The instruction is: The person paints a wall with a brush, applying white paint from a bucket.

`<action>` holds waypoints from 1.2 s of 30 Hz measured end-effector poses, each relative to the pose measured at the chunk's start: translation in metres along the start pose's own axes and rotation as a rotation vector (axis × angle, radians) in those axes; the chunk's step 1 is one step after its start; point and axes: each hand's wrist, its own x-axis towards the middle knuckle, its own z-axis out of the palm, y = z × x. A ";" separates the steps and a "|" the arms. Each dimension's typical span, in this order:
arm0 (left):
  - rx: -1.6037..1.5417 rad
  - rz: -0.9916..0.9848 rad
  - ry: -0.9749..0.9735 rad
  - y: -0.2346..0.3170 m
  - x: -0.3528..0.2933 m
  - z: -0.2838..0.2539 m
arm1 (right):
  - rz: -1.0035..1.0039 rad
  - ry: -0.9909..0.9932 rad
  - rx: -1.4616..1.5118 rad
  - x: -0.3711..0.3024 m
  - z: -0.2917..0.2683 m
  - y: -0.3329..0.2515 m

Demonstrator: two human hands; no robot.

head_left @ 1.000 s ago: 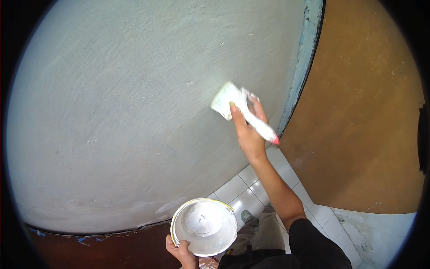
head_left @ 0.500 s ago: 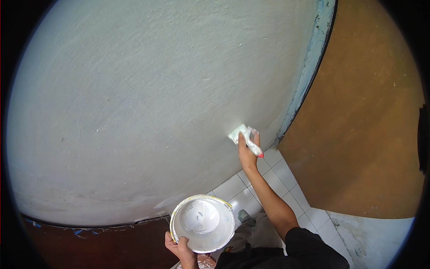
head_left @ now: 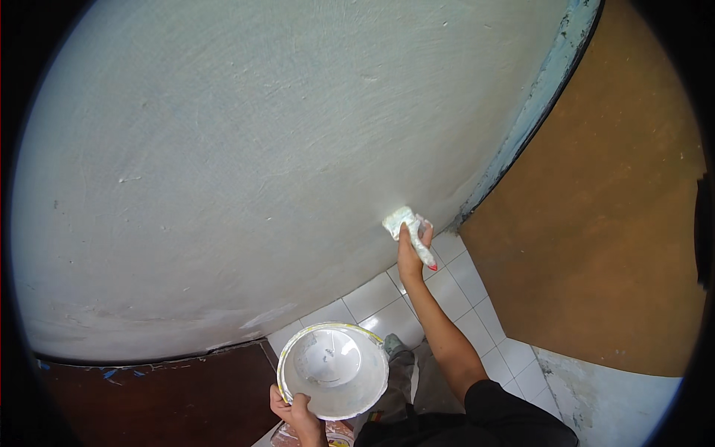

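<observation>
A paintbrush (head_left: 421,252) with a paint-smeared white handle and a red tip is gripped in my right hand (head_left: 409,261). Its wide bristles rest against the pale grey-white wall (head_left: 246,164), low down and not far from the corner. My left hand (head_left: 296,414) is closed on the near left rim of a white bucket (head_left: 372,372) with a yellowish edge, thumb over the rim. The bucket tilts so that its inside shows, with white residue at the bottom and no deep liquid visible.
On the right stands a brown panel (head_left: 581,208), beside a light-blue strip (head_left: 514,134) at the wall's edge. White floor tiles (head_left: 447,290) run along the wall's foot. A dark red-brown surface (head_left: 156,402) lies at lower left. A paint-spattered container (head_left: 339,432) sits partly hidden under the bucket.
The view has shifted, so the blue strip and wall marks lie differently. The brush stays at the wall, turned slightly, a little nearer the floor. The bucket remains in my left hand.
</observation>
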 end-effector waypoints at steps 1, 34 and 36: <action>-0.001 -0.011 0.007 -0.004 0.002 -0.001 | 0.054 0.001 -0.081 -0.001 -0.001 0.009; 0.175 -0.082 0.044 -0.037 0.025 -0.016 | -0.097 -0.082 0.112 -0.015 0.048 0.015; 0.157 -0.096 0.053 -0.038 0.025 -0.012 | -0.083 -0.027 0.031 -0.009 0.034 0.049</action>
